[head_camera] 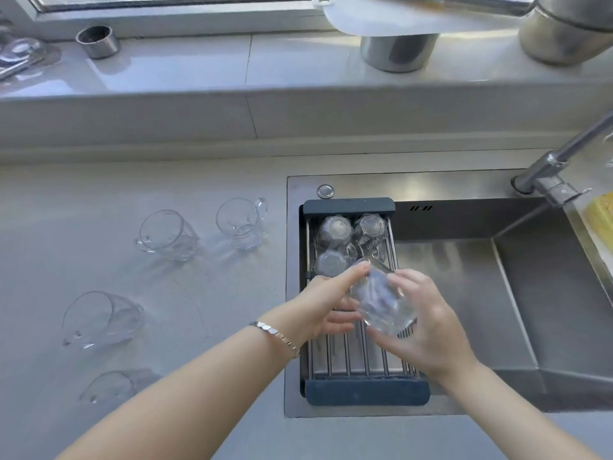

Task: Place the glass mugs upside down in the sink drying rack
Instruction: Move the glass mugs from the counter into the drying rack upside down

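Both hands hold one clear glass mug [381, 300] tilted over the middle of the drying rack [365, 391], a dark-framed rack of metal bars across the sink's left end. My left hand [326, 302] grips the mug from the left, my right hand [423, 318] from the right and below. Three mugs stand upside down at the rack's far end [335, 230] [371, 229] [331, 262]. Several more mugs lie on their sides on the counter to the left [167, 234] [242, 222] [99, 318] [109, 388].
The steel sink basin [464, 293] lies right of the rack, with a faucet [557, 164] at the back right and a yellow sponge [602, 210] at the right edge. Metal containers [98, 41] [398, 51] stand on the window ledge behind.
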### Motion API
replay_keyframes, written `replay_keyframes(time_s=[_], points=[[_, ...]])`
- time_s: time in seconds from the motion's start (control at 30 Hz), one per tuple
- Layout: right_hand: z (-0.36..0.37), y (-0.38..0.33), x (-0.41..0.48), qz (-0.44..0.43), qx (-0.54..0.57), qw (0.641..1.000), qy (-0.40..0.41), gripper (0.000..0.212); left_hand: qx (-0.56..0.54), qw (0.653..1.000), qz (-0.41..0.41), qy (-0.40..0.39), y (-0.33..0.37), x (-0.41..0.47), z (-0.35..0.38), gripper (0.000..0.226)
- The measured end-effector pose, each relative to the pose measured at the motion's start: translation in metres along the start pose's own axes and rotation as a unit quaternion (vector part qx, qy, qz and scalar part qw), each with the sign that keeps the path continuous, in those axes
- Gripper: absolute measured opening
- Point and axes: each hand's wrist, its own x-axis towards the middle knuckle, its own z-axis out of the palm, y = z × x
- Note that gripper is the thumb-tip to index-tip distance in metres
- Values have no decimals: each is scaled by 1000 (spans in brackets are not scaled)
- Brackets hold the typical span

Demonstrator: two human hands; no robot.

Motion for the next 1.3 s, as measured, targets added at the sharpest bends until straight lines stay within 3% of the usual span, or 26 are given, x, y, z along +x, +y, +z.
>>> replay_keyframes(time_s=[0.07, 0.1, 0.13, 0.2, 0.27, 0.3, 0.37, 0.5, 0.67, 0.77, 0.83, 0.97, 1.13, 1.2, 1.3], points=[[-3, -1, 12, 161, 35, 986, -3, 69, 59, 996, 57, 45, 1, 11, 0, 61], [-3, 2, 20, 240, 45, 970, -7, 68, 138, 981, 103, 87, -1, 17, -3, 62], [0, 6, 29, 299, 43, 953, -17, 66, 259, 944, 156, 129, -3, 24, -8, 57], [8, 14, 47, 355, -6, 934, -52, 68, 510, 802, 256, 179, -7, 39, -17, 48], [21, 19, 59, 373, -70, 920, -95, 72, 652, 674, 306, 165, -9, 55, -22, 50], [28, 21, 64, 378, -99, 913, -115, 74, 690, 636, 306, 161, -9, 63, -23, 54], [42, 23, 72, 383, -151, 900, -143, 78, 727, 603, 287, 161, -8, 79, -24, 63], [62, 28, 80, 389, -181, 893, -139, 80, 741, 591, 275, 161, -6, 102, -30, 74], [74, 28, 80, 414, -70, 904, -83, 80, 749, 580, 289, 135, -7, 103, -44, 74], [66, 28, 73, 420, 18, 904, -74, 80, 734, 604, 280, 131, -12, 101, -47, 73], [57, 25, 65, 393, 20, 913, -107, 77, 704, 638, 280, 137, -15, 94, -47, 71], [42, 1, 59, 303, -42, 938, -163, 58, 592, 708, 326, 205, -17, 59, -65, 61], [68, -50, 86, 158, -6, 959, -237, 41, 499, 705, 345, 369, -12, 10, -130, 55], [94, -71, 102, 129, 4, 959, -250, 51, 483, 712, 296, 415, -7, -6, -160, 58], [136, -99, 127, 162, 81, 952, -247, 83, 475, 713, 230, 462, -2, -19, -204, 70]])
